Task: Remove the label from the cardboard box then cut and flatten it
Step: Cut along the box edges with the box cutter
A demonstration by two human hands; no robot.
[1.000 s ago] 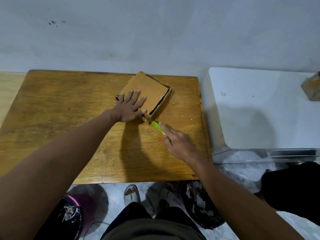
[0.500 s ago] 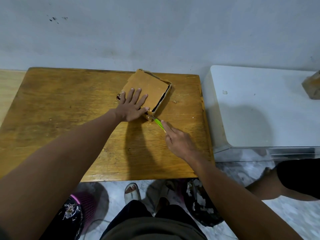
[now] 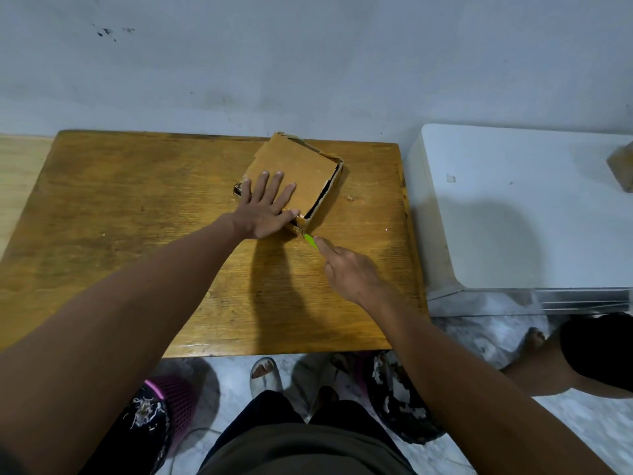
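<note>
A shallow brown cardboard box (image 3: 301, 169) lies on the wooden table (image 3: 137, 214), turned at an angle near the far edge. Its right side gapes with a dark slit. My left hand (image 3: 265, 209) presses flat on the box's near part, fingers spread. My right hand (image 3: 352, 269) grips a green-handled cutter (image 3: 311, 241), index finger along the handle. The cutter's tip meets the box's near right corner, and the blade itself is hidden there.
A white unit (image 3: 520, 214) stands right of the table, with a brown object (image 3: 621, 166) at its far right edge. A small cardboard scrap (image 3: 349, 197) lies beside the box. Under the table are a purple basket (image 3: 171, 402), a sandalled foot (image 3: 263, 371) and another person's leg (image 3: 555, 368).
The right hand has pushed the cutter closer to the box's near right corner, so less green handle shows. The left hand stays pressed on the box.
</note>
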